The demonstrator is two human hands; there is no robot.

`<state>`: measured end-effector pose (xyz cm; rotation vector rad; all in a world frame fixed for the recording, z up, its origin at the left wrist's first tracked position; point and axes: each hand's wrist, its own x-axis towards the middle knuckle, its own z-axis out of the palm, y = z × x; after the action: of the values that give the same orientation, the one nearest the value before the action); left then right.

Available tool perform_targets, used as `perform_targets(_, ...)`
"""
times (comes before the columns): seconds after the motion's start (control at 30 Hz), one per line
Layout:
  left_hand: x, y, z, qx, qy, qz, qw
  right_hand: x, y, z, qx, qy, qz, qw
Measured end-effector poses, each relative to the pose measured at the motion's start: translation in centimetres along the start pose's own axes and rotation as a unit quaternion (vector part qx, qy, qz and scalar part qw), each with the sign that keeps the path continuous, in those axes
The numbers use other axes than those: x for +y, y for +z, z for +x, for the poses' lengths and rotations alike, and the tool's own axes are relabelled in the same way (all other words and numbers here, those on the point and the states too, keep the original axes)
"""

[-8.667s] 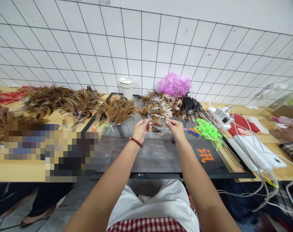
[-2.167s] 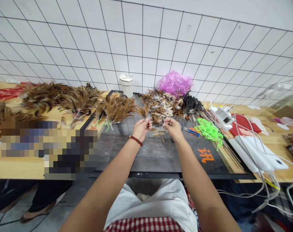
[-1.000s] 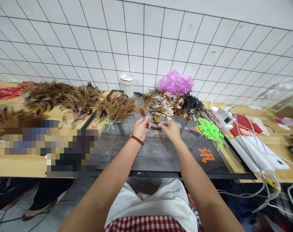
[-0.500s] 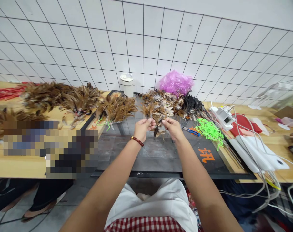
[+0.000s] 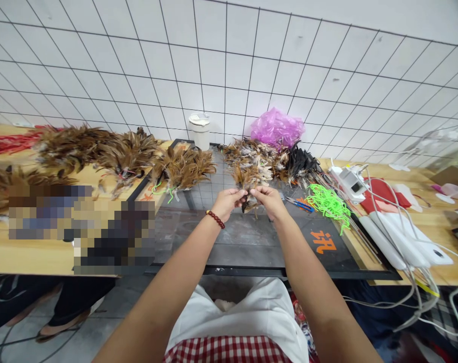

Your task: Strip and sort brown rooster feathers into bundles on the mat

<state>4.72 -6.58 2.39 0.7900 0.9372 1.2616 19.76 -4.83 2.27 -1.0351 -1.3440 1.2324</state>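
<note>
Over the dark glass-like board point(image 5: 221, 242), my left hand point(image 5: 229, 203) and my right hand point(image 5: 269, 201) meet fingertip to fingertip. Both are closed in a pinch on a small bunch of brown feathers point(image 5: 243, 176), whose tips fan out above the fingers. The exact grip point is hidden by the fingers. Just behind lies a loose pile of brown and whitish feathers point(image 5: 247, 154), with black feathers point(image 5: 302, 164) at its right. Left of my hands rest tied feather bunches point(image 5: 187, 169) with green string ends. Blue-handled snips point(image 5: 300, 204) lie right of my right hand.
Bright green cord point(image 5: 329, 206) sits at the board's right, beside a power strip point(image 5: 350, 181) and white cables. A lidded cup point(image 5: 199, 132) and a pink plastic bag point(image 5: 277, 126) stand by the tiled wall. More feather bunches point(image 5: 77, 146) cover the left table near another person.
My fingertips have come closer together at the feather bunch, the left hand moving slightly right. The bunch has shifted a little right against the pile.
</note>
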Motion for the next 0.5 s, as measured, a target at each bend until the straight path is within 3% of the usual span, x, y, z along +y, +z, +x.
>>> perform_targets(0.2,0.1,0.0,0.2,0.098,0.029,0.036,0.994,0.7,-1.8,0.9,0.11,0.0,0.058,0.992)
perform_targets(0.3,0.4,0.1,0.0,0.134,0.086,0.08,0.984,0.7,-1.7,0.8,0.077,-0.009,0.07,0.995)
perform_targets(0.37,0.6,0.2,-0.3,0.101,0.077,0.06,0.99,0.5,-1.1,0.4,0.035,-0.027,0.064,0.997)
perform_targets(0.5,1.1,0.2,-0.9,-0.036,-0.075,-0.007,0.997,0.1,0.4,-0.1,0.007,-0.053,0.026,0.998)
